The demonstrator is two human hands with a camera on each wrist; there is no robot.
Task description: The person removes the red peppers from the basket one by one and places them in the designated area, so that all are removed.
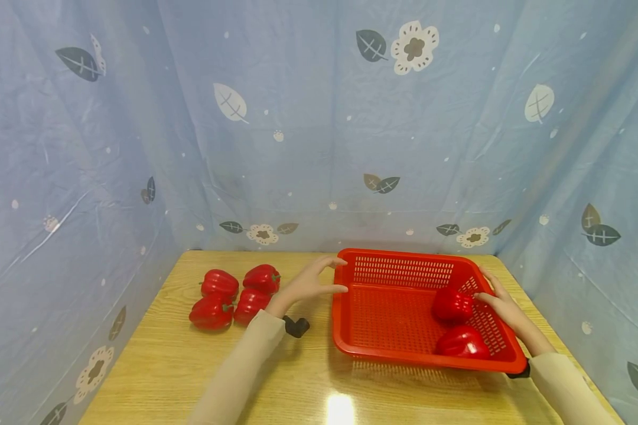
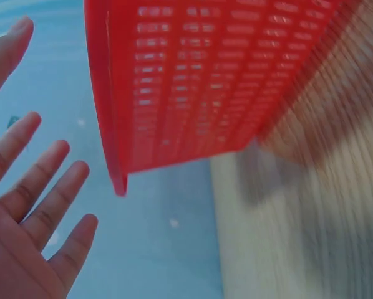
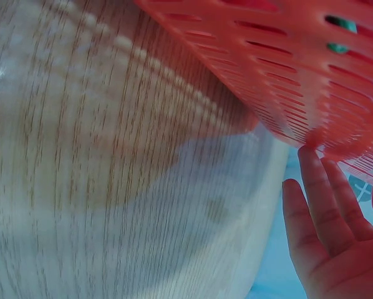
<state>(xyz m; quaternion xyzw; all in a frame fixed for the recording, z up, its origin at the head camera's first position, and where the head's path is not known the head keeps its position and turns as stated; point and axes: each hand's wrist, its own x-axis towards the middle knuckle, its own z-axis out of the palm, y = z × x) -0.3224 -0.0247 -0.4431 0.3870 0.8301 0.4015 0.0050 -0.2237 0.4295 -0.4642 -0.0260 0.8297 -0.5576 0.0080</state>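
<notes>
Your red basket (image 1: pixel 404 256) stands on the tabletop (image 1: pixel 154 366) with its long sides running across in front of you, which puts one short end near each hand. Your left grip (image 1: pixel 308 282) is at the basket's left end, thumb and fingers apart and nothing between them; the left wrist view shows the fingers spread beside the rim, not closed on it. That shape would suit a rim that needs to pass between thumb and fingers. Your right grip (image 1: pixel 502 301) is at the basket's right end, thumb reaching over the rim and straight fingers along the outside of the wall. The fingertips look to be touching it, but nothing shows you clamping down, so it reads as steadying at most.

Inside the basket, at its right end, you have two red peppers: the far one (image 1: pixel 452 304) close to your right thumb, the near one (image 1: pixel 464 342) in the near corner. Lying there, they probably make that end heavier. Left of the basket, well apart from it, four more peppers (image 1: pixel 212 311) sit in a tight cluster, likely so they brace one another against rolling. Your left forearm passes between that cluster and the basket.
</notes>
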